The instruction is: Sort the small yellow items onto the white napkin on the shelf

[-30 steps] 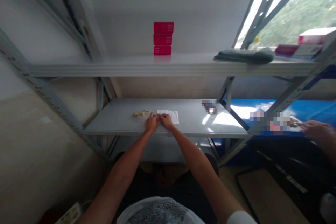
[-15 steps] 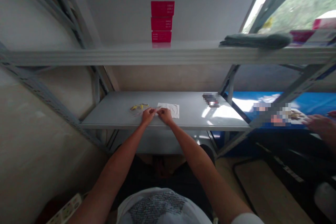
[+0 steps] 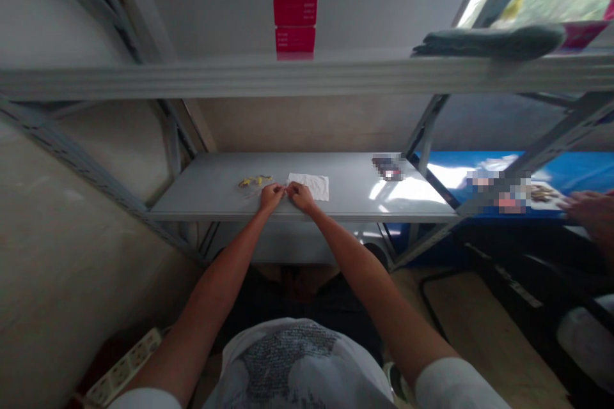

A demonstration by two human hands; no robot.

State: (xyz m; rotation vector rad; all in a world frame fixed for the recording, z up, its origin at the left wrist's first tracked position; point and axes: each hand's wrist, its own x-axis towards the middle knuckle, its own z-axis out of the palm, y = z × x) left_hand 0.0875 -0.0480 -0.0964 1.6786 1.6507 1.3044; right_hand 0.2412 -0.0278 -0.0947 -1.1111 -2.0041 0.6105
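Observation:
My left hand (image 3: 271,195) and my right hand (image 3: 300,195) meet fingertip to fingertip over the front of a grey metal shelf (image 3: 211,201). Both have their fingers pinched together on something too small to make out. A white sheet of paper or cloth (image 3: 311,184) lies flat just behind my right hand. A small heap of yellow bits (image 3: 254,181) lies on the shelf just left of my left hand.
Three red boxes (image 3: 296,5) are stacked on the upper shelf (image 3: 192,77), with a folded grey cloth (image 3: 489,42) to the right. A dark packet (image 3: 386,167) lies at the shelf's right end. Another person's hand (image 3: 589,211) rests at a blue table (image 3: 566,171) on the right.
The view has tilted down, so the shelves sit higher in the picture. My hands stay pinched together at the same spot by the white sheet.

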